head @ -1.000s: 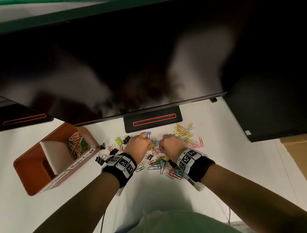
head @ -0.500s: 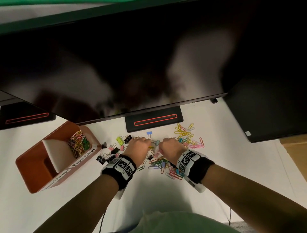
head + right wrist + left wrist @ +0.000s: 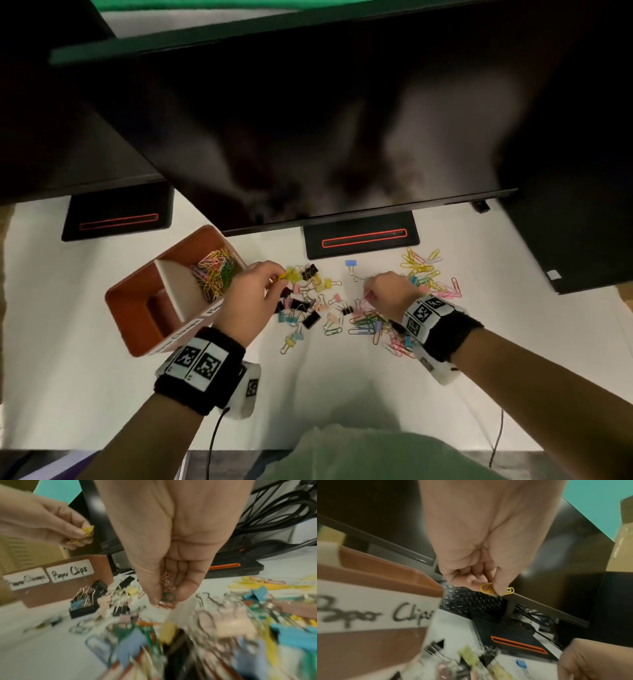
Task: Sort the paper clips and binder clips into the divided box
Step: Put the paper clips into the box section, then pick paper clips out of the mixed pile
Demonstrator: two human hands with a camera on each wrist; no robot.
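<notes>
A brown divided box [image 3: 130, 308] stands at the left; its far compartment holds several coloured paper clips [image 3: 214, 274], and a label [image 3: 373, 609] reads "Paper Clips". My left hand [image 3: 250, 298] hovers just right of the box and pinches yellow paper clips [image 3: 494, 590]. My right hand [image 3: 387, 294] is over the loose heap and pinches pink, green and red paper clips [image 3: 167, 597]. Binder clips [image 3: 308, 301] in black, pink and yellow lie between my hands. More paper clips [image 3: 428, 274] spread to the right.
A wide dark monitor [image 3: 308, 120] overhangs the back of the white table [image 3: 308, 387], with its black stand [image 3: 363, 240] just behind the clips. A second stand [image 3: 116, 212] sits at back left. A dark case [image 3: 575, 222] stands at the right.
My left hand lifted from the heap and moved left toward the box with yellow paper clips. My right hand rose slightly with its clips. The view shifted, so the box appears nearer the middle.
</notes>
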